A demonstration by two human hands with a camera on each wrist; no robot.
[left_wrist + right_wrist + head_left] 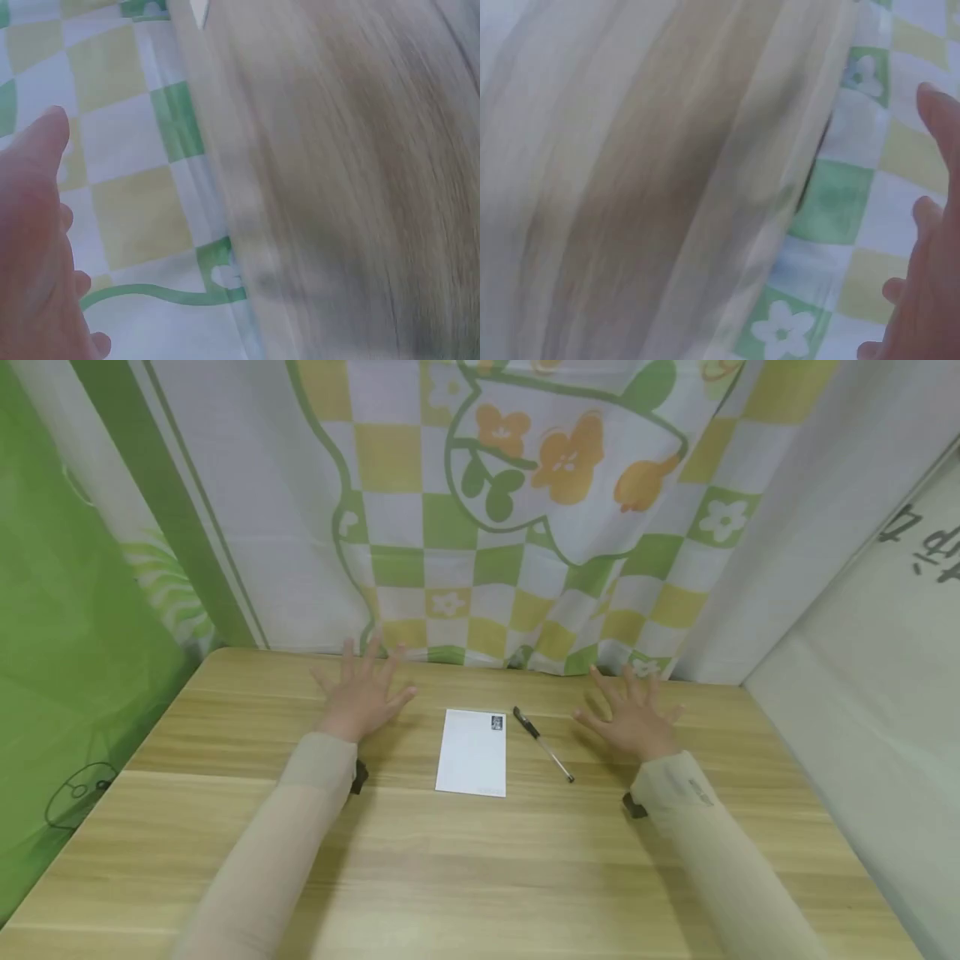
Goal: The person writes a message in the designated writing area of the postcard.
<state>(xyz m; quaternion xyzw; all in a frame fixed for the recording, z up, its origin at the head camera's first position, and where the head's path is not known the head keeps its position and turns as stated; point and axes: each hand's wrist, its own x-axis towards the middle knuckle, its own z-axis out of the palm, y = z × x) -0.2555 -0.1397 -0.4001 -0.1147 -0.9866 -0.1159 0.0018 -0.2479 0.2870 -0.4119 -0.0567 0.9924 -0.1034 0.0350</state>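
Note:
Between the two hands a white card (472, 753) lies flat on the wooden table, a small dark printed square in its upper right corner. Just right of it is a pen (543, 744) with a black grip and clear barrel, lying at a slant. To the left of the card, my left hand (362, 697) is held over the table with fingers spread and nothing in it. My right hand (633, 718), likewise spread and holding nothing, is to the right of the pen. The left hand (34, 247) and right hand (934, 247) also show at the wrist views' outer edges.
A checked curtain (525, 568) with flower prints hangs along the far edge of the wooden table (465, 877). A pale wall panel (862, 693) borders the right side. Green cloth (67, 610) hangs at the left, with a thin dark cable (63, 791) near the table's edge.

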